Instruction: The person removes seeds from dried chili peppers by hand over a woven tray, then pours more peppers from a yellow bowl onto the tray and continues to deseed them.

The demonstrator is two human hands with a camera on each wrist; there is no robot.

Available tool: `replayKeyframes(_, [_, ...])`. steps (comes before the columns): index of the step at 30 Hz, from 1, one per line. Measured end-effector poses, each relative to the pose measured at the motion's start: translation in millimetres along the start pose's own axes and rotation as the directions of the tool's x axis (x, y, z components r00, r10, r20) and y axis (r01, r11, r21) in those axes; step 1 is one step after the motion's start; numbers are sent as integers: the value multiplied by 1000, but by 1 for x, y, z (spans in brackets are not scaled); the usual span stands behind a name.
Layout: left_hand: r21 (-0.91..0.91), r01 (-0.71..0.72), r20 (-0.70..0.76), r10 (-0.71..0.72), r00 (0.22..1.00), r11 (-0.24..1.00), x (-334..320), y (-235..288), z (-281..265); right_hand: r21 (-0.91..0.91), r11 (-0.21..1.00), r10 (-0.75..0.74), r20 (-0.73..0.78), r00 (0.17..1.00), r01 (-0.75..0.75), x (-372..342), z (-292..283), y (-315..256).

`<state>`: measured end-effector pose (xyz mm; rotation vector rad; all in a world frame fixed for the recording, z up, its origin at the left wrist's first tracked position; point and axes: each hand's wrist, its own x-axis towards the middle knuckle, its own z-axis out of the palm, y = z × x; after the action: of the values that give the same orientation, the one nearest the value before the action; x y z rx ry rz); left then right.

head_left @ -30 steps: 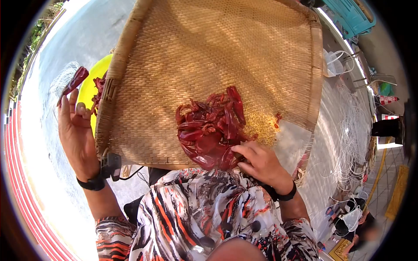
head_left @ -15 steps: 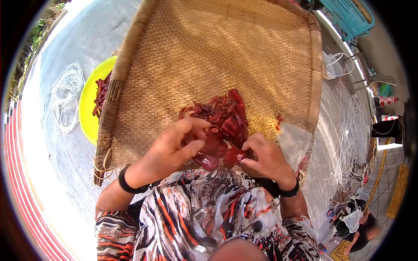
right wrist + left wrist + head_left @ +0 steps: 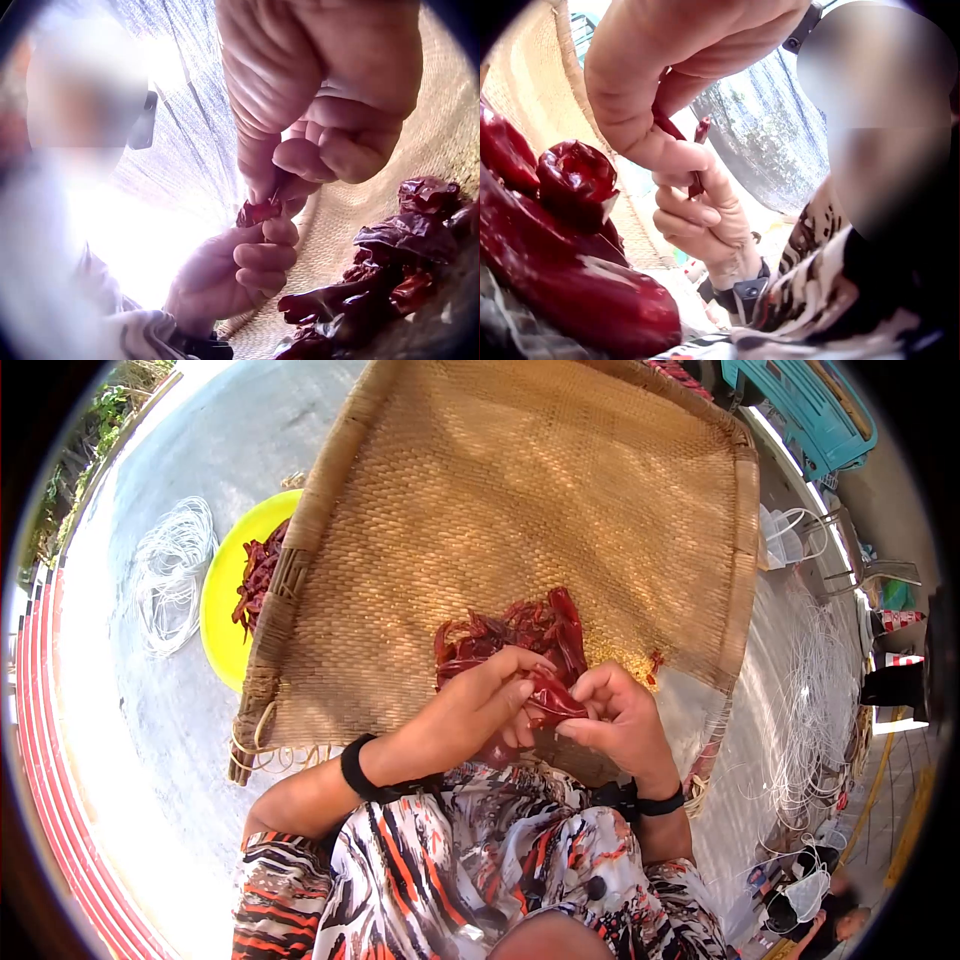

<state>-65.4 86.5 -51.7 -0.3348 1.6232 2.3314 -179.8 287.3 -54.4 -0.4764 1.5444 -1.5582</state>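
My left hand (image 3: 480, 700) and right hand (image 3: 622, 725) meet over the front of the woven tray, pinching one glossy dried red chili (image 3: 548, 698) between them. In the left wrist view, a thin dark-red end of the chili (image 3: 699, 154) sticks out from between the fingers. The right wrist view has the chili (image 3: 259, 212) held by both hands' fingertips. Just behind the hands a heap of dried red chilies (image 3: 525, 622) lies on the tray, partly hidden by my left hand. Yellow seeds (image 3: 622, 654) are scattered beside the heap on the right.
The large woven bamboo tray (image 3: 480, 510) has a raised rim. Left of it, a yellow-green dish (image 3: 222, 615) holds more red chilies (image 3: 262, 572). Coils of white cord (image 3: 175, 575) lie on the ground, with more loose cord (image 3: 800, 690) at right. A turquoise stool (image 3: 805, 420) stands far right.
My left hand has come from beside the dish, where it held up a chili, back to the heap. My right hand has lifted a chili, and now both hands hold it.
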Motion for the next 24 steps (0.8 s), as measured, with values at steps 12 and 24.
replayKeyframes(12, [69,-180,-49,183,982,981,-4,3,-4,-264,960,-121,-99,988,91,10,8,3])
replayKeyframes(24, [657,-199,-543,639,545,727,-74,71,-77,-625,763,-371,-214,904,165,28,-11,-19])
